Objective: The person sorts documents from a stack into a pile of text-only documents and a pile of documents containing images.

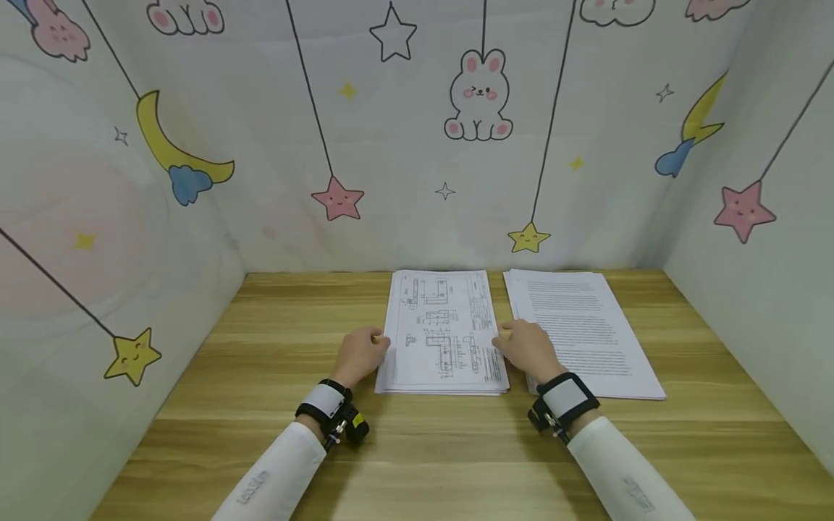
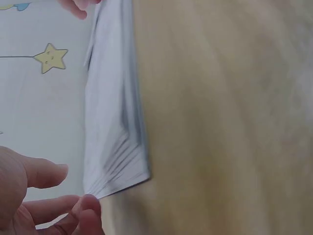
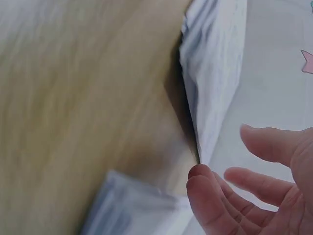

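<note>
A stack of printed technical drawings (image 1: 431, 318) lies between my two hands on the wooden table. My left hand (image 1: 360, 356) is at its left edge; in the left wrist view, the fingertips (image 2: 89, 203) touch the end of the paper stack (image 2: 105, 98), with the thumb held apart. On the opposite edge, my right hand (image 1: 529, 349) touches the drawings with its fingertips (image 3: 200, 178), the thumb raised away from them. The sheets (image 3: 212, 78) look slightly fanned and uneven along their near edge. Both hands have relaxed fingers.
To the right, partly under my right hand and wrist, lies a second stack of text pages (image 1: 580, 311). A cloth wall (image 1: 404, 145) with cartoon stars and a rabbit rises behind the wooden table (image 1: 293, 311), with side walls left and right.
</note>
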{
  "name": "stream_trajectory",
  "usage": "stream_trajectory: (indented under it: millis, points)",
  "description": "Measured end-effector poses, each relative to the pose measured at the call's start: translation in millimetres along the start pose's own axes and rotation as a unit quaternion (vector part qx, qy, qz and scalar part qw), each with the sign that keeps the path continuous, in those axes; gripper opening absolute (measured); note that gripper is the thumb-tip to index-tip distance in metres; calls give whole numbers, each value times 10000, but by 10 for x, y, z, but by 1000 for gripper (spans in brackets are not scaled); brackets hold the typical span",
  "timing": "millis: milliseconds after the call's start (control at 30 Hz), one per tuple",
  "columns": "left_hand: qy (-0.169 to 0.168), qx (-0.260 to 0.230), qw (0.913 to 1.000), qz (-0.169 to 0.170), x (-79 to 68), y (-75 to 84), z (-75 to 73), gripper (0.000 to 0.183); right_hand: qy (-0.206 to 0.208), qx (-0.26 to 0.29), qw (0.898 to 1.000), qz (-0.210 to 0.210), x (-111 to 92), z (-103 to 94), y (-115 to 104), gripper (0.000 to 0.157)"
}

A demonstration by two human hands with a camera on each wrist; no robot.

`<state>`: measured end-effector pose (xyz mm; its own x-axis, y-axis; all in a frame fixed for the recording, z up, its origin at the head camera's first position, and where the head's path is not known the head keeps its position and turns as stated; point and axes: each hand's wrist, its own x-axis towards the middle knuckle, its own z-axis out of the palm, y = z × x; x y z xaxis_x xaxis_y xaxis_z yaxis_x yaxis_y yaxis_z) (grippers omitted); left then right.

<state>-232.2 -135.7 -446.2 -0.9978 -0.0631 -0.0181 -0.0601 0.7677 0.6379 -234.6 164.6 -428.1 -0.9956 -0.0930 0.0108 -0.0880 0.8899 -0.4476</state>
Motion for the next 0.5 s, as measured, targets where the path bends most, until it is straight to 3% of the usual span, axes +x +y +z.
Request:
stream_trajectory:
  millis: [67,233,400,500]
  points:
    - [59,17,9999,150,-9,15,-85,41,199,36,9998,-82,-31,-80,44,46]
    - [410,441,9960,653,-34,30,-309,43,660,-203,9963,-512,-112,-267,168,51]
    - [767,1210,9822,1218,-47,-75,-462,50,859,-661,9911,-772,-173,-358,336,63]
    - [693,1663,9731,1433,-51,-196,-510,59,786,-999,9894,-707,-183,-358,453,72]
